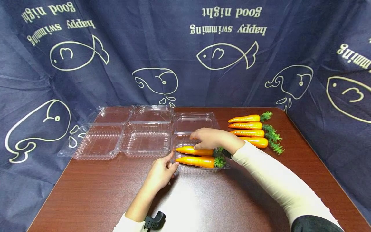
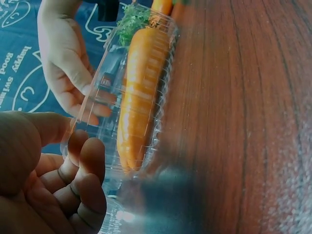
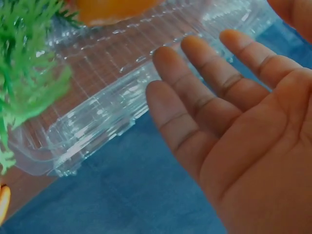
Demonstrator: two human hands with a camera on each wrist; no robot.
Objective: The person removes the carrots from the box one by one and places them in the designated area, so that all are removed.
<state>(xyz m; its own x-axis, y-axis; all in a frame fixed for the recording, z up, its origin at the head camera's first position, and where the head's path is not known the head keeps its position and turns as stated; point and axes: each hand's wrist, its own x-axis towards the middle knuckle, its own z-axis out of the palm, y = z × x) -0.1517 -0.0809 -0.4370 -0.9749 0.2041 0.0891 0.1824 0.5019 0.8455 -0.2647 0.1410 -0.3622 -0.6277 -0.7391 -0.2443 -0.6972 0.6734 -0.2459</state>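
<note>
Two orange carrots with green tops lie side by side in a clear plastic clamshell box (image 1: 200, 171): a front carrot (image 1: 195, 161) and a back carrot (image 1: 189, 150). My left hand (image 1: 160, 172) pinches the box's rim at its front left corner between thumb and fingers, as the left wrist view shows. Over the back part of the box hovers my right hand (image 1: 210, 138), fingers extended and loosely spread, partly covering the back carrot in the head view. In the right wrist view, its fingertips (image 3: 163, 58) overlap the clear box, and nothing is in the palm.
To the right, several more carrots (image 1: 246, 125) lie in a column with leafy tops pointing right. Two more clear clamshell boxes stand opened on the left, a middle box (image 1: 147, 153) and a far left box (image 1: 95, 155). A blue printed curtain (image 1: 185, 93) hangs behind the table.
</note>
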